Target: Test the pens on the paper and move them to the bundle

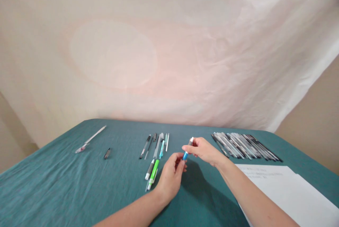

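Between my two hands, above the cloth, is a blue pen (185, 155) with a grey and white upper part, held tilted. My left hand (173, 172) is closed around its lower blue end. My right hand (202, 149) pinches the grey and white upper part between thumb and fingers. Just left of my left hand lie a green pen (153, 174) and a grey and white pen part (149, 169). Beyond them several pens and refills lie side by side, among them a turquoise pen (162, 149).
A row of several pens (246, 145) lies at the right. Nearer on that side are white paper sheets (288, 195). On the left lie a long white pen (91, 138) and a small dark cap (107, 153). A green cloth (66, 184) covers the table.
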A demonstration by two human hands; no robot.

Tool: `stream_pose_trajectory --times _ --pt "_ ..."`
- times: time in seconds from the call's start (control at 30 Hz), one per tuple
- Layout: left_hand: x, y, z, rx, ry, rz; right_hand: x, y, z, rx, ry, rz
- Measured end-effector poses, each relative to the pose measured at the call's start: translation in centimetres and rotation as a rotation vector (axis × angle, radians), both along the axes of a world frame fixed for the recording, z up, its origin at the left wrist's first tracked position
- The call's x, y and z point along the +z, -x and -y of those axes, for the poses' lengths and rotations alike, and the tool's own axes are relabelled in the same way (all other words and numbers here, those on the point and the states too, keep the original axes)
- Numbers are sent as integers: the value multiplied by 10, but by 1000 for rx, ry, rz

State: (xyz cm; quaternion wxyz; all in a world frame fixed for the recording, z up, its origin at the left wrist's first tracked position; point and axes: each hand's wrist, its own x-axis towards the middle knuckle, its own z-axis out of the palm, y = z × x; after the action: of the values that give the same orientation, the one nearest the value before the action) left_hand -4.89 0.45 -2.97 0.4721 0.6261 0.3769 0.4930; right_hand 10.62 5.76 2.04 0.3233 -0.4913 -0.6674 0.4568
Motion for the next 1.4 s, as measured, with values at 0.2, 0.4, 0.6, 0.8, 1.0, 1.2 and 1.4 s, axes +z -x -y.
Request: stream_pose_trajectory --times 0.2,0.4,0.6,0.8,1.0,1.2,1.4 --pt "2 0 2 8 17 -19 1 4 4 -51 -130 151" --pt "1 2 0 23 36 -52 -2 11 5 -109 -223 211" --pt "9 2 1 28 68 -18 -2 21 11 -79 -248 235" --pt "11 2 1 49 60 28 0 26 15 -57 -257 212" --pt "10 4 -3 32 108 58 14 9 13 77 -96 36" --pt "5 4 -4 44 110 42 14 1 9 194 52 -171" --pt "1 2 -5 57 121 15 6 3 6 143 17 -172"
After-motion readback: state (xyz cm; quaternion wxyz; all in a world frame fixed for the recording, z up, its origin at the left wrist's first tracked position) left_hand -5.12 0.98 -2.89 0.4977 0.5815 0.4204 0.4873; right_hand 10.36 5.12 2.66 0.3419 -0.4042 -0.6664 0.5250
